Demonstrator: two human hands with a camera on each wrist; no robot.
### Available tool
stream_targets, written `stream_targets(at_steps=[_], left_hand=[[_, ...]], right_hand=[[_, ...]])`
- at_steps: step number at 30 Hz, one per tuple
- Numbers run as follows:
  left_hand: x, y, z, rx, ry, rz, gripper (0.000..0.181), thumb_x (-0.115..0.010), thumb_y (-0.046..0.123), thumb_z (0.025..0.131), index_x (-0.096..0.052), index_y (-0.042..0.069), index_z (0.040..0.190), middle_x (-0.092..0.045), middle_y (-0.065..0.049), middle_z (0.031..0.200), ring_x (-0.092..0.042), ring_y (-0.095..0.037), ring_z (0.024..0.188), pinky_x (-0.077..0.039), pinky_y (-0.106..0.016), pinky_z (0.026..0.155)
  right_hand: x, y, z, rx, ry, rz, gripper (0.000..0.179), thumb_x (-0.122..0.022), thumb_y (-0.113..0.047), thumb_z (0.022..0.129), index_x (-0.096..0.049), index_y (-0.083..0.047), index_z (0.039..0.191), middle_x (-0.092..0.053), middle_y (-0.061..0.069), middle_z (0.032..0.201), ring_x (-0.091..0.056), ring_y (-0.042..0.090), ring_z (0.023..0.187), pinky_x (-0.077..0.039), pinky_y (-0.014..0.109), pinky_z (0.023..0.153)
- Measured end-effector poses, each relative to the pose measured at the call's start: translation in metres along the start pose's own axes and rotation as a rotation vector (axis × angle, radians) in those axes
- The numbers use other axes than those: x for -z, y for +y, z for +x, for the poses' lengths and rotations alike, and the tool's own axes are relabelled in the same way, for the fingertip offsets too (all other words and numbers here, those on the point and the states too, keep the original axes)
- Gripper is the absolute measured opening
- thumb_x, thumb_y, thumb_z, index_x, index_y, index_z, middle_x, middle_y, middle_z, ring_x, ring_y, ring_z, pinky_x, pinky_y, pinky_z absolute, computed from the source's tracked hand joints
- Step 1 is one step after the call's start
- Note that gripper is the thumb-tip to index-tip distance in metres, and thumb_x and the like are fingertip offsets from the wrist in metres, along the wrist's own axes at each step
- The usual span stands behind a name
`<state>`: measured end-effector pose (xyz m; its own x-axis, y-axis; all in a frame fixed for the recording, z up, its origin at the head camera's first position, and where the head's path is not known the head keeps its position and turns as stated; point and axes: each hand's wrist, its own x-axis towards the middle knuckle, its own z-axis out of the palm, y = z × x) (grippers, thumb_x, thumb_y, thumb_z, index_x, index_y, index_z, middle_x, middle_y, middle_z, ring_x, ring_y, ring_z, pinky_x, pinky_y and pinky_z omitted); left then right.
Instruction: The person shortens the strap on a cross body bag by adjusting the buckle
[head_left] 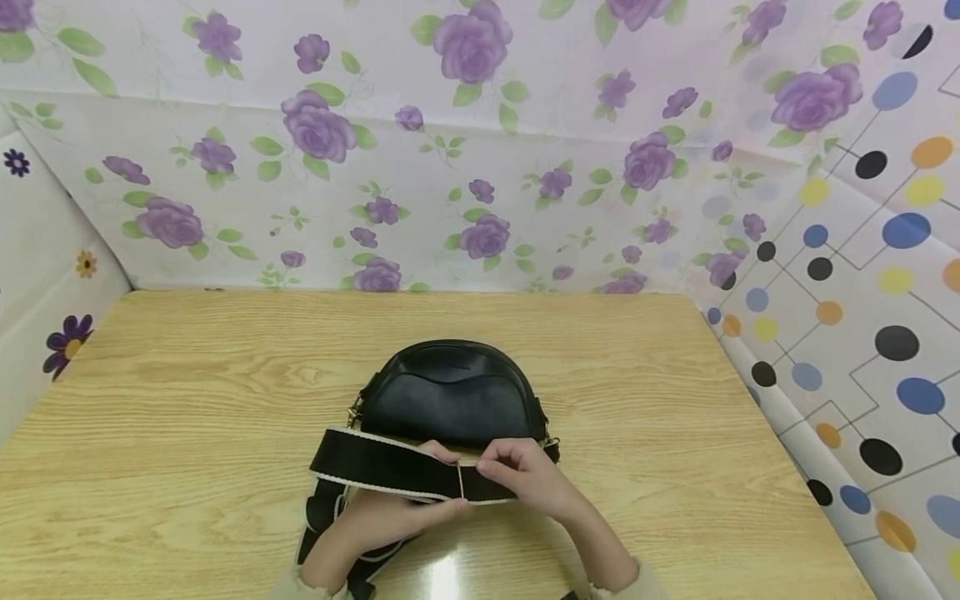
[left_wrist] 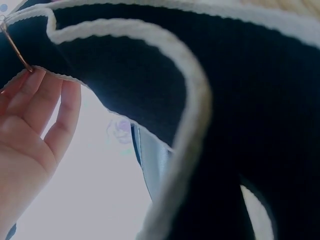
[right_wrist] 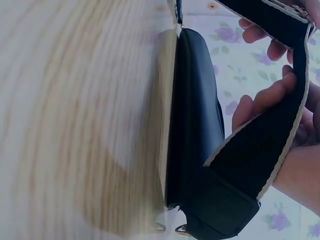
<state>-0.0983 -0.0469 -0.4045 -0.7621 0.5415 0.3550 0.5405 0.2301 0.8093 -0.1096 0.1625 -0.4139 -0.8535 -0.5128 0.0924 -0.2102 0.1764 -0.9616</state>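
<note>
hands, left (head_left: 386, 515) and right (head_left: 536, 482), grip black strap (head_left: 375, 462) | left fingers (head_left: 441, 452) partly behind it | bag (head_left: 450, 400) partly hidden

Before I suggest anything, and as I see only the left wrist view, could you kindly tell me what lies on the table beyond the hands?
Observer: A black bag lies there on the table.
Operator: Thank you; which way does its rounded edge face?
Observer: In the head view, it faces the flowered sheet at the back.
Operator: And where is the right hand, please?
Observer: It pinches the strap just to the right of the metal bar, as the head view shows.
</note>
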Motion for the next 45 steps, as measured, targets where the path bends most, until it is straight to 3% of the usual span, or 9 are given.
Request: stream_targets(at_steps=[10,21,30,35,42,45], left_hand=[[0.000,0.000,0.000,0.028,0.030,0.005,0.035,-0.074,0.025,0.074,-0.059,0.009,0.101,-0.059,0.003,0.098,-0.054,-0.009,0.087,-0.046,-0.024,0.073],[-0.001,-0.002,-0.001,0.038,0.040,0.020,0.034,-0.074,0.023,0.074,-0.059,0.007,0.101,-0.058,0.003,0.098,-0.054,-0.010,0.087,-0.046,-0.024,0.071],[-0.003,-0.002,0.000,0.106,-0.023,-0.053,0.035,-0.071,0.027,0.077,-0.055,0.009,0.103,-0.057,0.002,0.099,-0.054,-0.007,0.080,-0.046,-0.022,0.067],[-0.003,-0.002,0.001,0.098,-0.047,-0.109,0.037,-0.072,0.026,0.076,-0.054,0.009,0.104,-0.058,0.002,0.097,-0.054,-0.005,0.077,-0.046,-0.022,0.065],[-0.004,-0.002,0.001,0.061,-0.074,-0.139,0.035,-0.073,0.021,0.076,-0.054,0.013,0.104,-0.059,0.004,0.090,-0.052,-0.003,0.073,-0.046,-0.021,0.061],[-0.005,-0.002,0.001,0.055,-0.082,-0.152,0.034,-0.071,0.023,0.077,-0.055,0.013,0.105,-0.058,0.003,0.091,-0.052,-0.004,0.075,-0.046,-0.021,0.063]], right_hand=[[-0.002,0.000,0.000,0.031,0.027,0.029,0.014,-0.052,0.000,0.088,-0.057,0.007,0.078,-0.045,-0.004,0.067,-0.037,0.004,0.058,-0.034,0.018,0.054],[-0.005,-0.001,0.000,0.020,0.057,0.033,0.014,-0.052,-0.002,0.088,-0.058,0.007,0.079,-0.048,-0.003,0.070,-0.040,0.005,0.062,-0.035,0.018,0.056],[-0.009,-0.001,0.001,0.023,0.043,0.057,0.015,-0.051,-0.002,0.089,-0.057,0.008,0.080,-0.046,-0.004,0.068,-0.038,0.004,0.060,-0.034,0.018,0.055],[-0.013,-0.002,0.003,0.038,0.049,0.056,0.015,-0.052,-0.003,0.089,-0.058,0.007,0.079,-0.052,-0.003,0.072,-0.044,0.005,0.066,-0.038,0.018,0.058],[-0.019,-0.006,0.004,0.035,0.060,0.048,0.016,-0.053,-0.004,0.088,-0.057,0.006,0.077,-0.044,-0.003,0.068,-0.038,0.004,0.061,-0.033,0.018,0.055],[-0.019,-0.006,0.003,0.020,0.057,0.062,0.016,-0.053,-0.005,0.089,-0.057,0.007,0.078,-0.047,-0.002,0.070,-0.039,0.005,0.062,-0.034,0.018,0.056]])
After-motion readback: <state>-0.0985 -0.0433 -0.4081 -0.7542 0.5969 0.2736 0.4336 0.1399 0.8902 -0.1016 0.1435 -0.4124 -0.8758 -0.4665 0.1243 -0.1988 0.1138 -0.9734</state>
